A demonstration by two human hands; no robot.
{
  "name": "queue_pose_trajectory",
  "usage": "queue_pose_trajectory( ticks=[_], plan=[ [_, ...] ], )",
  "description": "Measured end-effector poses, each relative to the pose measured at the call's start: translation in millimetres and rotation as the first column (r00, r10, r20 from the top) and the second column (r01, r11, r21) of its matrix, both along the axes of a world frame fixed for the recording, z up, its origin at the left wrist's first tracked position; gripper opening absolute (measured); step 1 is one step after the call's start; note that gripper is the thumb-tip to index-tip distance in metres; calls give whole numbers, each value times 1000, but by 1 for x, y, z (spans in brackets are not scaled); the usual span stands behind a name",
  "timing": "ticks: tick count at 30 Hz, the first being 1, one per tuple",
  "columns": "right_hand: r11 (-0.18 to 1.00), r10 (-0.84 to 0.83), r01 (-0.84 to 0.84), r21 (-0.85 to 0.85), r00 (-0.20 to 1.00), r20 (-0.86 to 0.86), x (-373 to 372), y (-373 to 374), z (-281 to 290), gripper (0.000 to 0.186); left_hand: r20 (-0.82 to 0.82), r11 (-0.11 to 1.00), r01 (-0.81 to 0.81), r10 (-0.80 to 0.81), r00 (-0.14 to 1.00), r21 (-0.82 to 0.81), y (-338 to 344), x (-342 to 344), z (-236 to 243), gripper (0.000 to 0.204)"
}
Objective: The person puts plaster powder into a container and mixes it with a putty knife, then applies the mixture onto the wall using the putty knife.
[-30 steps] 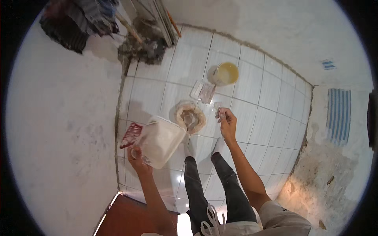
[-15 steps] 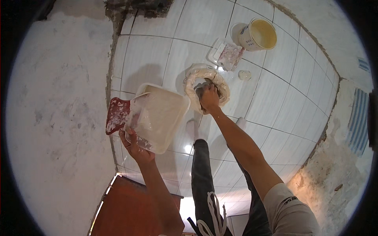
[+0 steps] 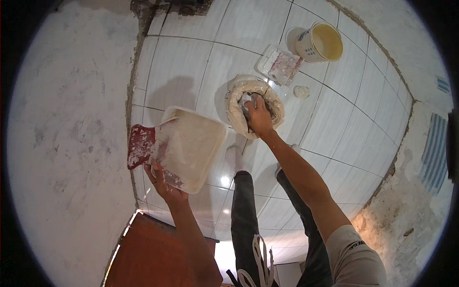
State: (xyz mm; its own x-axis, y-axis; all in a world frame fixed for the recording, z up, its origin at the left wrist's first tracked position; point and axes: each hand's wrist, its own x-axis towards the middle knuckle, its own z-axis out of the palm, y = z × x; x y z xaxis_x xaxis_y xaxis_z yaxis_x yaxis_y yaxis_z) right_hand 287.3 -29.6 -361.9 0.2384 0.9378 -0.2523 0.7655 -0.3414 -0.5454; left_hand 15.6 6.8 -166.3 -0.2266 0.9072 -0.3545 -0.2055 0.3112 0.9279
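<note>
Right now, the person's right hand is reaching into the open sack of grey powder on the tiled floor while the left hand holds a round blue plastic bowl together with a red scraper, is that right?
Not quite. In the head view the left hand holds a square white plastic tray, not a round blue bowl, together with the red scraper. The rest stands: the right hand reaches into the open sack of grey powder on the tiled floor.

So the white square tray sits left of centre in the frame, tilted, smeared with pale plaster, with a red-handled scraper pressed flat against its left edge. The sack is up around centre on the tiled floor, mouth rolled open, crusty beige, greyish stuff inside.
</note>
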Motion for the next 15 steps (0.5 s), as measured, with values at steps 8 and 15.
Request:
queue_pose_trajectory(
  ticks=[8,15],
  plan=[
    [992,117,-110,-67,987,109,-7,16,-23,29,257,989,-115,136,957,-93,-7,1,-4,48],
    [961,241,-245,-129,969,-45,11,4,-26,42,309,977,-116,167,936,-177,-7,21,6,57]
  ],
)
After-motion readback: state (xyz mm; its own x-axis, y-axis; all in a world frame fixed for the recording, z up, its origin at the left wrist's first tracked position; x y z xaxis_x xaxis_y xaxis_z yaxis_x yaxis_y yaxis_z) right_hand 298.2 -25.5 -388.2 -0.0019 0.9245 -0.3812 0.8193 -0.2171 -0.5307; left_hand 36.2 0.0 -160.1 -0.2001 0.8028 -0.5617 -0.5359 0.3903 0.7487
